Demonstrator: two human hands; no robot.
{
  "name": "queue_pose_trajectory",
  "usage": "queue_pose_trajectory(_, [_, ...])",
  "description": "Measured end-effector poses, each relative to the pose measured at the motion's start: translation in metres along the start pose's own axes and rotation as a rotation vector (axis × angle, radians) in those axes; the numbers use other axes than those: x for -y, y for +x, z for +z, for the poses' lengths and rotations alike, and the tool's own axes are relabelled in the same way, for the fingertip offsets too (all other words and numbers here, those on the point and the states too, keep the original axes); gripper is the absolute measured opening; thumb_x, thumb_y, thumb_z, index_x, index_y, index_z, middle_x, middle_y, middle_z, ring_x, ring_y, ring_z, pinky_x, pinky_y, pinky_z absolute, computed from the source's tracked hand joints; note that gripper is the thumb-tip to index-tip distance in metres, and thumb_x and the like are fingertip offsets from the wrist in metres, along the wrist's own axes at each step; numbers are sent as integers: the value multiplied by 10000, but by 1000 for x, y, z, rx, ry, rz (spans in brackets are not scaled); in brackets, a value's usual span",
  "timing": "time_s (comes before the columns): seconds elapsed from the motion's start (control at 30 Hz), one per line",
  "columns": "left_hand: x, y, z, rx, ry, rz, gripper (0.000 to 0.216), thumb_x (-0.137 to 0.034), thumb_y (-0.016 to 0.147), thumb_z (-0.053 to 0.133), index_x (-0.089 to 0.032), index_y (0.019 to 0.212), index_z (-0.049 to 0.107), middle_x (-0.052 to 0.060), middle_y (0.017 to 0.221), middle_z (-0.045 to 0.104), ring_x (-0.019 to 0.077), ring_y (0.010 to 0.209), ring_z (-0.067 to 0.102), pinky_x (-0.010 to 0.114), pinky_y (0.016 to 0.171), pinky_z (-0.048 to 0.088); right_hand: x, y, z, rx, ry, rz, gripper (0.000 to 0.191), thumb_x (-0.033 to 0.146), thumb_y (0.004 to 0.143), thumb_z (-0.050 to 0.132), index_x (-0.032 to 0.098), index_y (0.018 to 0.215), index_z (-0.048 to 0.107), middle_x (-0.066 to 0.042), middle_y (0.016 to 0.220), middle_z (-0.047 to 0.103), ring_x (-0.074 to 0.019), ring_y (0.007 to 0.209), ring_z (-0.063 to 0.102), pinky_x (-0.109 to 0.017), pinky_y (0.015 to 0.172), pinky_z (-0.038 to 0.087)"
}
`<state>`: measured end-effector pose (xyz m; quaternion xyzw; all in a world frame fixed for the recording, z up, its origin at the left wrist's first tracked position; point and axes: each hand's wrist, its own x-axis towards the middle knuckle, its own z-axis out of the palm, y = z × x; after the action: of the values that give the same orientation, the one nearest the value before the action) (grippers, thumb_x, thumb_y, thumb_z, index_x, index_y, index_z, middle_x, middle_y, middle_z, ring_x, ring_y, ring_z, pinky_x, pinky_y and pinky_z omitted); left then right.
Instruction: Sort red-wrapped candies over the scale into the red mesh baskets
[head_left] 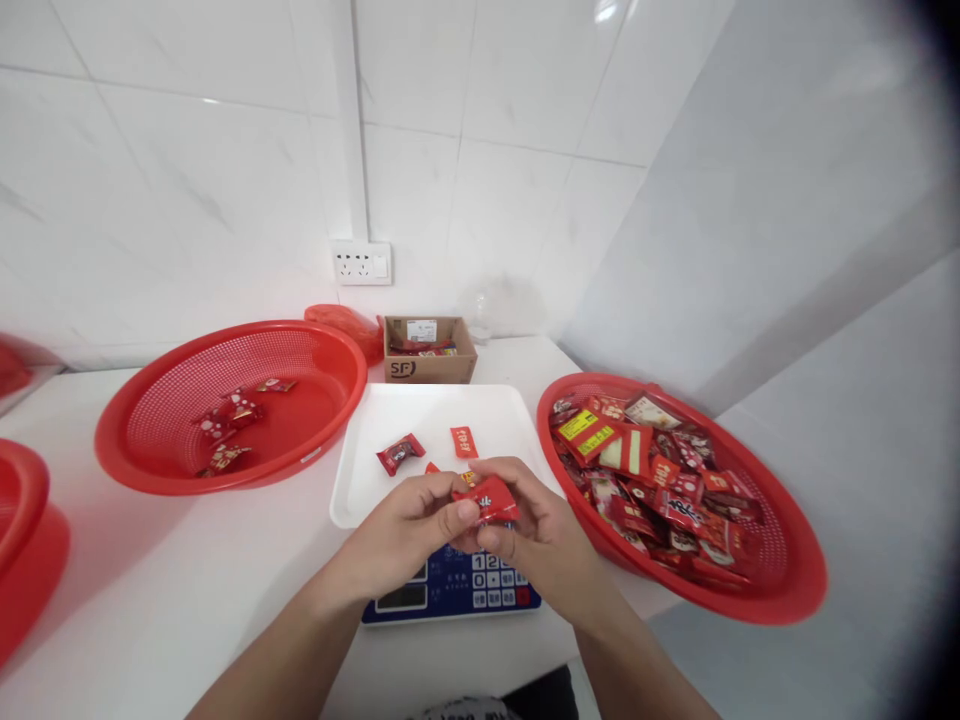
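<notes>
Together, left hand (405, 530) and right hand (547, 540) hold 1 red packet (496, 500).

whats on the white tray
A red wrapped piece, a flat red packet, partly hidden wrappers; the left hand and right hand hide what's beneath them.

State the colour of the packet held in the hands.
The packet is mainly red with some pale markings, seen best in the head view.

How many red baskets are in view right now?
3: one left of the white tray, holding a few packets; a fuller one to its right; and one cut off by the left edge. Others may be hidden outside the view.
</notes>
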<state>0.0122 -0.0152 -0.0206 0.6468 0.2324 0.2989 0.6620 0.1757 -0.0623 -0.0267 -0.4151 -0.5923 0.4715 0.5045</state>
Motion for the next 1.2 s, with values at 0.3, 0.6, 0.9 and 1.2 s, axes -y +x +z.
queue_pose_trajectory(0.3, [11, 2, 6, 30, -318, -96, 367, -524, 770, 638, -165, 778, 564, -25, 649, 534, 93, 578, 479, 233, 590, 375, -4, -1, 2, -75, -77, -149, 215, 445, 751, 699, 251, 820, 635, -29, 928, 548, -179, 831, 600, -322, 694, 528])
queue_pose_trajectory(0.6, [8, 2, 3, 32, -286, -108, 390, -526, 709, 692, -165, 749, 550, -27, 630, 546, 92, 567, 481, 235, 583, 385, -9, -5, 0, -31, -37, -123, 226, 437, 778, 677, 263, 922, 655, -39, 994, 580, -191, 907, 604, -325, 763, 512])
queue_pose_trajectory(0.9, [19, 7, -20, -600, 847, 117, 135, -262, 861, 528, -215, 967, 597, 35, 919, 669, 201, 842, 608, 348, 737, 472, -12, -7, -34, -344, -283, 21, 293, 410, 811, 611, 225, 1035, 646, -69, 932, 689, -191, 842, 643, -313, 703, 535])
queue_pose_trajectory(1.2, [35, 15, -32, -551, 1214, 255, 151, -175, 881, 497, -180, 991, 601, 69, 991, 667, 244, 961, 582, 401, 817, 500, -13, -21, -64, -458, -587, 75, 319, 430, 839, 561, 219, 1067, 632, -81, 1029, 683, -220, 899, 640, -376, 779, 524])
